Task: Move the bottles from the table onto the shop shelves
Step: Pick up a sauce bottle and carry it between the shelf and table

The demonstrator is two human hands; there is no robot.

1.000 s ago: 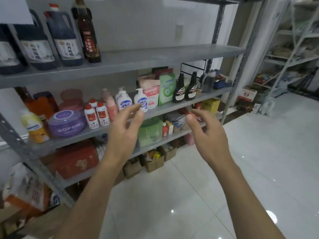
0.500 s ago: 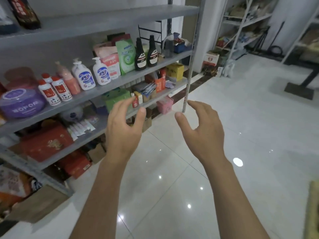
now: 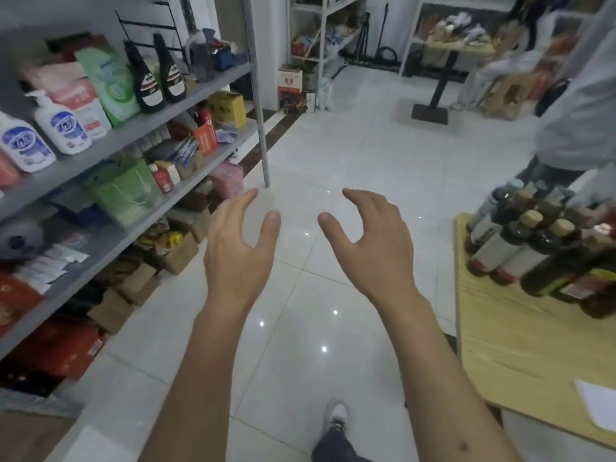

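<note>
Reaching out over the white floor (image 3: 333,155), both hands are held up side by side with nothing in them. The left hand (image 3: 238,253) has its fingers loosely spread and gently bent, thumb apart from the rest — no grip on anything. The right hand (image 3: 370,248) mirrors it, fingers arched more, thumb pointing toward the left hand, also holding nothing. The two hands are near each other but not touching.

On the right stands the table (image 3: 520,355), light wood, and the bottles (image 3: 533,248) are crowded at its far end — dark glass, pale labels, tan and grey caps, some blurred. They are well apart from both hands. A white sheet (image 3: 600,408) lies on the table's near edge.

On the left run the grey shelves (image 3: 143,130), loaded with goods: two dark bottles (image 3: 156,78), a green pouch (image 3: 106,85), white pump bottles (image 3: 60,125), a green bag (image 3: 126,191) one level down, boxes lower still. Behind the table stands another person (image 3: 576,118) in a pale top. Low in view is a white shoe (image 3: 336,415).
</note>
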